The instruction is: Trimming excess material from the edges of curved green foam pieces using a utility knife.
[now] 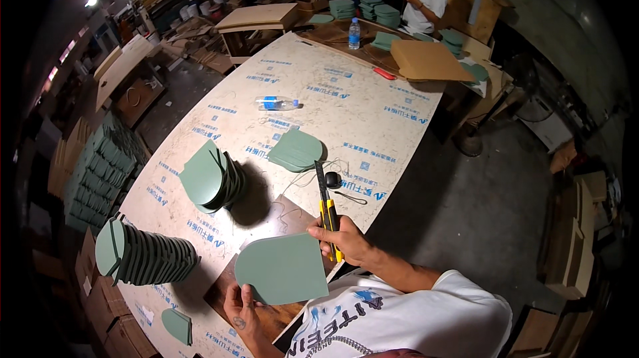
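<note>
A flat green round-ended panel is held above the near edge of a pale printed tabletop. The left hand pinches its rim, thumb on top; the right hand, forearm angled inward, curls around a yellow-and-black utility knife, thumb at the panel's corner.

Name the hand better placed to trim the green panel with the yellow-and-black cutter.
Likely the right hand: it holds the cutter beside the panel, while the left hand pinches the panel's lower-left edge.
</note>
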Action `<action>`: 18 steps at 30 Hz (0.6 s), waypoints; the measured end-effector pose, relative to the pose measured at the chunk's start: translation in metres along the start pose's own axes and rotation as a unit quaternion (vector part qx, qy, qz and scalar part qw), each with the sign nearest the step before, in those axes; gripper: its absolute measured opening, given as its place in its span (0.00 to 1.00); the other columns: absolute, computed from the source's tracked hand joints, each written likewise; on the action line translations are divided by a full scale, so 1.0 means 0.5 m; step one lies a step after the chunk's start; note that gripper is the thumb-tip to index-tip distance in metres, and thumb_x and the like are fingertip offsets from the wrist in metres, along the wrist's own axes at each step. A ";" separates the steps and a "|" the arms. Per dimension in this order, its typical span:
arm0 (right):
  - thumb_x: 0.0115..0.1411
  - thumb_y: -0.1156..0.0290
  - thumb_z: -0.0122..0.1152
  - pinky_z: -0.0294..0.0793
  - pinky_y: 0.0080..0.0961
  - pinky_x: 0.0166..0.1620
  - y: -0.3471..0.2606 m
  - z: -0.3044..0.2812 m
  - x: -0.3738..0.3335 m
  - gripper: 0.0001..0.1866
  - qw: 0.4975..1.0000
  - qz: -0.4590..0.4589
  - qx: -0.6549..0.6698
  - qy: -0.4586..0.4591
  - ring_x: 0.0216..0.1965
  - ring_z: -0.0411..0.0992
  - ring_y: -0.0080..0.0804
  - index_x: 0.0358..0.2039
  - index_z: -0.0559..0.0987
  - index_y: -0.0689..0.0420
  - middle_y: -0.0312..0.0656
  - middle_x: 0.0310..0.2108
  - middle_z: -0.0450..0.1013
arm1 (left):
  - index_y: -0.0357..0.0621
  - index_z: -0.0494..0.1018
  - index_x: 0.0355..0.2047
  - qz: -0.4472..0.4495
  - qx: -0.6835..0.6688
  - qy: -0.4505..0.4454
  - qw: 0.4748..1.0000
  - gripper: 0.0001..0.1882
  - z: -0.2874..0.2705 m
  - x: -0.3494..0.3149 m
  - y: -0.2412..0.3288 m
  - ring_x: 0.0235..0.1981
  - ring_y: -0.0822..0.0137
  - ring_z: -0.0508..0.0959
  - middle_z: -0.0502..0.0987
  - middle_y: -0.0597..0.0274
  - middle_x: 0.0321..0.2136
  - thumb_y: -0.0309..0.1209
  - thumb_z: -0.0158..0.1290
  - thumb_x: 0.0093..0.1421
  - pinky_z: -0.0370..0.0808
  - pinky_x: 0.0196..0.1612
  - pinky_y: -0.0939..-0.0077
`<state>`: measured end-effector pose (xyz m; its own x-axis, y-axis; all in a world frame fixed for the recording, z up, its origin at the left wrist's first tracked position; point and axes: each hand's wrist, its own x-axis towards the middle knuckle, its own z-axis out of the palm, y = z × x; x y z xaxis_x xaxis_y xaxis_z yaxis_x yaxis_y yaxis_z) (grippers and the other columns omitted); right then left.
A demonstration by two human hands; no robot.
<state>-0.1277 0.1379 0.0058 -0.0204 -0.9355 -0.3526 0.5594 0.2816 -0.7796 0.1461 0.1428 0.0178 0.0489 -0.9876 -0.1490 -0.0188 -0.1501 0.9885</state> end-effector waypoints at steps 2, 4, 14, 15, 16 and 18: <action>0.61 0.70 0.65 0.68 0.18 0.24 0.002 0.000 0.002 0.10 1.000 -0.004 -0.002 -0.002 0.19 0.65 0.17 0.36 0.75 0.62 0.31 0.22 0.67 | 0.35 0.74 0.39 0.009 0.001 0.006 1.000 0.14 -0.007 0.005 -0.013 0.20 0.77 0.72 0.75 0.65 0.26 0.37 0.56 0.65 0.68 0.21 0.85; 0.61 0.70 0.65 0.68 0.18 0.24 0.005 0.000 0.003 0.10 1.000 0.001 0.002 -0.005 0.19 0.65 0.17 0.36 0.75 0.62 0.31 0.22 0.66 | 0.35 0.74 0.39 0.007 -0.002 0.002 1.000 0.14 -0.008 0.004 -0.010 0.20 0.77 0.72 0.76 0.64 0.26 0.36 0.56 0.65 0.68 0.21 0.85; 0.60 0.70 0.66 0.66 0.16 0.20 0.005 -0.017 0.001 0.11 0.997 -0.034 0.062 -0.006 0.17 0.66 0.17 0.37 0.74 0.59 0.31 0.21 0.69 | 0.36 0.74 0.38 0.023 0.017 -0.040 0.999 0.13 0.017 0.024 0.006 0.19 0.77 0.71 0.74 0.65 0.25 0.35 0.56 0.65 0.68 0.20 0.85; 0.59 0.71 0.66 0.67 0.16 0.20 0.003 0.014 0.006 0.11 0.999 -0.018 0.030 0.007 0.17 0.66 0.18 0.37 0.73 0.59 0.32 0.21 0.68 | 0.36 0.73 0.37 0.002 0.016 0.015 1.000 0.11 0.002 0.009 0.004 0.19 0.77 0.69 0.73 0.67 0.24 0.34 0.56 0.65 0.67 0.21 0.84; 0.58 0.71 0.67 0.67 0.17 0.19 0.004 0.046 0.011 0.12 1.000 -0.001 -0.003 0.021 0.17 0.65 0.18 0.38 0.73 0.59 0.32 0.22 0.68 | 0.38 0.72 0.35 -0.016 -0.021 -0.002 1.000 0.10 -0.020 -0.021 0.018 0.21 0.78 0.67 0.71 0.69 0.24 0.33 0.55 0.65 0.65 0.23 0.84; 0.58 0.72 0.67 0.68 0.16 0.21 0.016 0.030 0.015 0.10 0.998 0.033 0.035 0.040 0.17 0.66 0.18 0.35 0.74 0.59 0.33 0.23 0.69 | 0.38 0.72 0.35 -0.024 -0.019 0.022 0.999 0.10 -0.030 -0.003 -0.004 0.21 0.78 0.67 0.71 0.69 0.23 0.33 0.54 0.66 0.66 0.24 0.85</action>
<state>-0.1109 0.1302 0.0047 -0.0466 -0.8948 -0.4441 0.6183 0.3233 -0.7163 0.1611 0.1454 0.0163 0.0929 -0.9762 -0.1959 0.0216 -0.1947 0.9806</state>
